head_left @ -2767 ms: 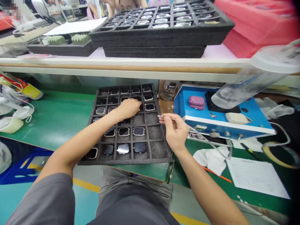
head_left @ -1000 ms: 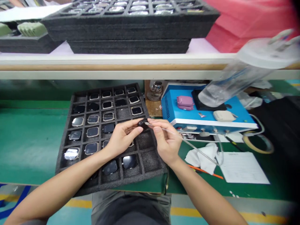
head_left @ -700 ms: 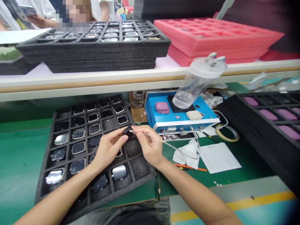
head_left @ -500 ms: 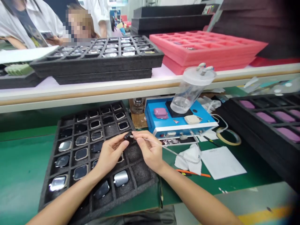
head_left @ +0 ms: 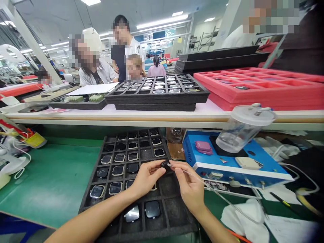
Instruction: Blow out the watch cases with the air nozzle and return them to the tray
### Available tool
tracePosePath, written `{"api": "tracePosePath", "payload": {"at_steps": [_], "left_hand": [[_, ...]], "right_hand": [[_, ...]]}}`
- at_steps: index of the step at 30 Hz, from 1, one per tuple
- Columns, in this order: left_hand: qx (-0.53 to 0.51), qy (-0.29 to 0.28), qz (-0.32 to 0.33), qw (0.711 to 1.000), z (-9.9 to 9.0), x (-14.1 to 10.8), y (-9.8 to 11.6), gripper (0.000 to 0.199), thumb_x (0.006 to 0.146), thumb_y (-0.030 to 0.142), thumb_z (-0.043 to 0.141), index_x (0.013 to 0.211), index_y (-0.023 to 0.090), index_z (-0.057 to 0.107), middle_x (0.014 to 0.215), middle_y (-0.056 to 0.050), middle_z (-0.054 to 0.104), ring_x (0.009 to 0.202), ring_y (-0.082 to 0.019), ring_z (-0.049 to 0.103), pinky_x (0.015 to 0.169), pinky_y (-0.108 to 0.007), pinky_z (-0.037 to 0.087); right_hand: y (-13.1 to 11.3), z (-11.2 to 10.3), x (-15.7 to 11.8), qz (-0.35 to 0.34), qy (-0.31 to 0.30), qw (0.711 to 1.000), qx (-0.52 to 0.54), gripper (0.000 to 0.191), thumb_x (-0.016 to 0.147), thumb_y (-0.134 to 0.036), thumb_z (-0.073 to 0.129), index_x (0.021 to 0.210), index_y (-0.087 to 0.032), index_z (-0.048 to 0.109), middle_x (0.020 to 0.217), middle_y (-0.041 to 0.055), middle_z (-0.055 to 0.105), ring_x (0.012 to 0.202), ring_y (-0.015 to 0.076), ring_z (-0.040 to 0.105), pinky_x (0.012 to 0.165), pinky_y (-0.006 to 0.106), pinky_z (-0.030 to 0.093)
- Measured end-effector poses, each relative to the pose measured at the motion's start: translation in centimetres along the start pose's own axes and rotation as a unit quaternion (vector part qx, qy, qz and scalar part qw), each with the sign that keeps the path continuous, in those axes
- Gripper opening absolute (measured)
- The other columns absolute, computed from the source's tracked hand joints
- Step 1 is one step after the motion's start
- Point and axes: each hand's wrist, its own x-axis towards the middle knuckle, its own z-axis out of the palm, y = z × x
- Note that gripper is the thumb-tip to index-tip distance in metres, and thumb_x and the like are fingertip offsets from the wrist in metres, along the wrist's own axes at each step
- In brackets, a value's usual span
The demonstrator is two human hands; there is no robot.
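My left hand (head_left: 149, 177) is closed, its thumb and fingers pinching a small black watch-like piece (head_left: 165, 164). My right hand (head_left: 189, 184) is closed around the end of a thin pale tube (head_left: 222, 195), whose tip meets the black piece. Whether that is a tube or a cable I cannot tell. Both hands hover over a black foam tray (head_left: 174, 211) with square compartments, several of which hold smartwatch cases with dark screens, such as one watch (head_left: 152, 209) near the front. The fingers hide part of the black piece.
Right of the tray stands a blue control box (head_left: 188, 148) carrying a clear plastic jar (head_left: 236, 130) and a pink watch-shaped piece (head_left: 204, 147). White cloth (head_left: 246, 216) lies in front. A shelf edge (head_left: 141, 121) crosses above, bearing black trays and red foam trays (head_left: 253, 96). People are beyond.
My view has tilted up and swung left, so more of the room and people shows. Both hands keep the same grip, with the tube tip still at the black piece.
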Motion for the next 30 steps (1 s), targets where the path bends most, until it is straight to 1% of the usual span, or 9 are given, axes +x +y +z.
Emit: {"api": "tracePosePath", "payload": {"at_steps": [6, 11, 20, 30], "left_hand": [[0.002, 0.002, -0.001, 1.000, -0.02, -0.02, -0.17, 0.040, 0.084, 0.044, 0.077, 0.117, 0.022, 0.079, 0.123, -0.009, 0.077, 0.121, -0.032, 0.070, 0.110, -0.048, 0.052], [0.006, 0.000, 0.002, 1.000, -0.01, -0.05, -0.22, 0.037, 0.085, 0.043, 0.076, 0.115, 0.022, 0.080, 0.123, -0.009, 0.077, 0.118, -0.031, 0.072, 0.109, -0.046, 0.053], [0.008, 0.001, 0.002, 1.000, 0.04, 0.08, 0.01, 0.036, 0.084, 0.044, 0.077, 0.112, 0.021, 0.081, 0.122, -0.009, 0.078, 0.117, -0.031, 0.072, 0.109, -0.047, 0.053], [0.009, -0.003, 0.007, 1.000, 0.00, 0.20, 0.09, 0.039, 0.085, 0.043, 0.076, 0.113, 0.017, 0.080, 0.123, -0.011, 0.077, 0.115, -0.030, 0.073, 0.108, -0.045, 0.054]], "right_hand": [[0.25, -0.07, -0.14, 0.002, 0.003, 1.000, -0.003, 0.015, 0.096, -0.034, 0.065, 0.096, -0.024, 0.077, 0.103, 0.0088, 0.077, 0.095, 0.0236, 0.075, 0.088, 0.042, 0.065], [0.24, -0.04, -0.13, 0.004, 0.002, 1.000, 0.001, 0.016, 0.096, -0.034, 0.065, 0.096, -0.025, 0.077, 0.102, 0.0088, 0.077, 0.095, 0.0237, 0.076, 0.087, 0.041, 0.065], [-0.01, 0.09, 0.04, 0.004, 0.001, 1.000, 0.018, 0.014, 0.096, -0.032, 0.065, 0.095, -0.025, 0.077, 0.100, 0.0076, 0.077, 0.096, 0.0221, 0.076, 0.087, 0.038, 0.066], [-0.07, 0.06, 0.13, 0.007, -0.005, 1.000, 0.026, 0.014, 0.097, -0.029, 0.064, 0.096, -0.025, 0.077, 0.102, 0.0065, 0.077, 0.096, 0.0185, 0.075, 0.088, 0.032, 0.064]]}}
